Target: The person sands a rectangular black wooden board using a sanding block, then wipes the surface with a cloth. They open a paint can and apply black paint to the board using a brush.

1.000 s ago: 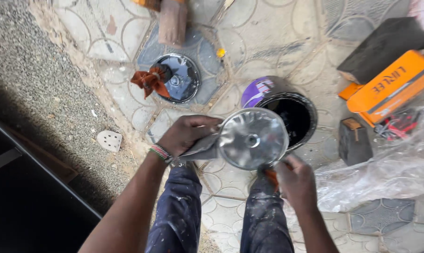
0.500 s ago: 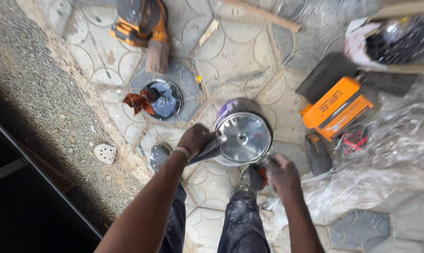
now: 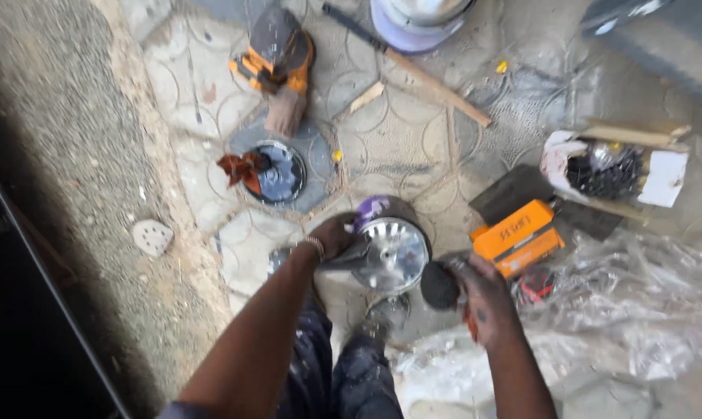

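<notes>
My left hand (image 3: pixel 337 239) grips the edge of a shiny round metal disc (image 3: pixel 392 254), holding it over a dark round tin with a purple side (image 3: pixel 373 208) on the paved ground. My right hand (image 3: pixel 479 293) is to the right of the disc and holds a tool with a dark round head (image 3: pixel 439 285) and an orange handle. The tool's head sits just off the disc's right rim. My legs in dark trousers (image 3: pixel 343 372) show below.
A round tin holding a rust-coloured rag (image 3: pixel 267 171) lies ahead left. An orange power tool (image 3: pixel 277 54) is beyond it. A wooden-handled tool (image 3: pixel 413 66), an orange box (image 3: pixel 518 237), a box of dark parts (image 3: pixel 611 167) and clear plastic sheeting (image 3: pixel 607 310) lie right.
The view has tilted forward, showing more ground ahead. My right hand has moved from below the disc up to its right side, with the dark-headed tool now showing.
</notes>
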